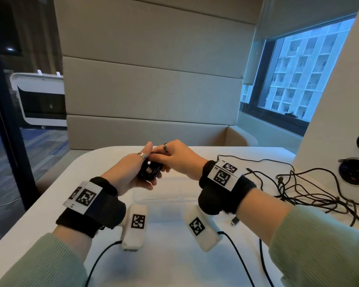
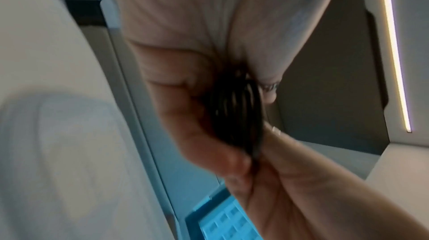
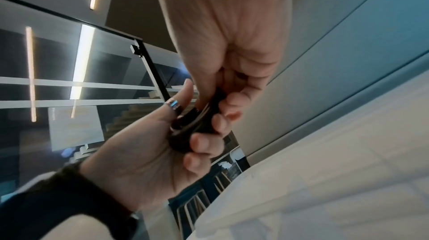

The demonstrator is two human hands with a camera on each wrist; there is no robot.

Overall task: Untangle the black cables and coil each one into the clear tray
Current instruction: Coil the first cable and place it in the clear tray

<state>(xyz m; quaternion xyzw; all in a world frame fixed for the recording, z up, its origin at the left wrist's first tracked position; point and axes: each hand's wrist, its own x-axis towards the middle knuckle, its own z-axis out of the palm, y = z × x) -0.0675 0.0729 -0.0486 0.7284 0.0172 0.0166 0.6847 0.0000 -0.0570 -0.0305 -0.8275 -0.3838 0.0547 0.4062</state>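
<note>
Here, coiled cable (image 1: 148,170) upright, both hands gripping

White table (image 1: 104,162) beside padded bench (image 1: 149,129) and window (image 1: 298,75).

A small black coiled cable (image 1: 149,171) sits bunched up between both hands, off the table. More black cables (image 1: 311,191) lie in a loose messy tangle to the right of the right hand. The clear tray (image 1: 166,195) lies flat just under the hands.
</note>
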